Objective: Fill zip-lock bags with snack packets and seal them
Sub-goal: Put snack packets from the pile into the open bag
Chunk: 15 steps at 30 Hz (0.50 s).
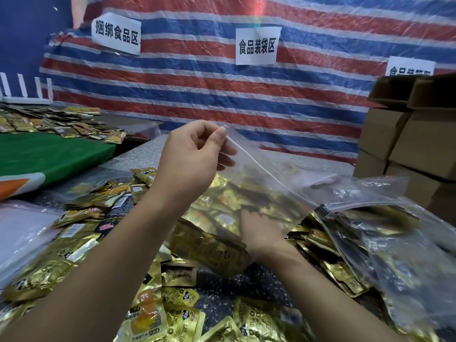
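A clear zip-lock bag point(266, 178) is held up over the table, its mouth tilted toward me, with gold snack packets showing through its lower part. My left hand point(195, 156) pinches the top corner of the bag at its zip strip. My right hand point(261, 230) reaches inside the bag from below among the packets; its fingers are blurred behind the plastic. Loose gold snack packets point(172, 304) cover the table in front of me.
Filled zip-lock bags point(385, 233) lie at the right. Cardboard boxes point(414, 144) stack at the far right. A green mat point(49, 154) and more packets point(49, 119) sit at the left. Empty clear bags point(22, 233) lie near left. A striped tarp point(246, 95) hangs behind.
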Each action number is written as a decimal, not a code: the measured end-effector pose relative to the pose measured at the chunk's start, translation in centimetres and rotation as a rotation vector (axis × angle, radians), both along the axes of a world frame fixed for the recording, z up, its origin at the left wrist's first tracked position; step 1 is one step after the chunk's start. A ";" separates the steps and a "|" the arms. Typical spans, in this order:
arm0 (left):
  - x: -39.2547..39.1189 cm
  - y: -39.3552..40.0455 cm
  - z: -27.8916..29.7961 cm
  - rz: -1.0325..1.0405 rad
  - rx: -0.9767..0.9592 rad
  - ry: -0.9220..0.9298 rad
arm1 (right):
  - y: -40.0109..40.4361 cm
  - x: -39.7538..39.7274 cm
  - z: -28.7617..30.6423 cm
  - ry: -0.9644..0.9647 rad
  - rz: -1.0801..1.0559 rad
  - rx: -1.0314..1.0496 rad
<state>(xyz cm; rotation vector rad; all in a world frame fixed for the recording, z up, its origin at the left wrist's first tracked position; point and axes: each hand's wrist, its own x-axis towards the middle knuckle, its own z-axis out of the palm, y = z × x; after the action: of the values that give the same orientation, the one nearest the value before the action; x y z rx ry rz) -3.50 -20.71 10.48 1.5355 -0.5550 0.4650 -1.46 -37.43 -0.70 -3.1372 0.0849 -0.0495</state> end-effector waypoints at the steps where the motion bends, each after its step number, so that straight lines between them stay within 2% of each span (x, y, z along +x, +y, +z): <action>1: 0.0 0.0 0.0 0.001 0.003 0.000 | 0.2 0.2 0.0 0.009 0.002 -0.001; 9: 0.2 0.3 0.1 0.004 -0.011 0.000 | -1.3 -0.6 3.3 0.193 0.122 0.306; 11: 0.1 0.2 0.2 0.003 -0.011 -0.003 | -1.7 -0.5 3.7 0.357 0.087 0.723; 13: 0.1 0.1 0.2 0.001 -0.013 -0.008 | -2.3 -0.5 3.4 0.392 -0.041 1.179; 15: 0.1 0.1 0.2 0.001 -0.017 -0.007 | -3.7 -0.4 1.9 0.301 -0.083 1.471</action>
<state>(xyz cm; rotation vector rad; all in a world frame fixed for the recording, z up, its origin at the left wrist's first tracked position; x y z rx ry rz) -3.38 -20.66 10.65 1.5186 -0.5546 0.4752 -1.88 -41.16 1.23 -1.6497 0.1538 0.3234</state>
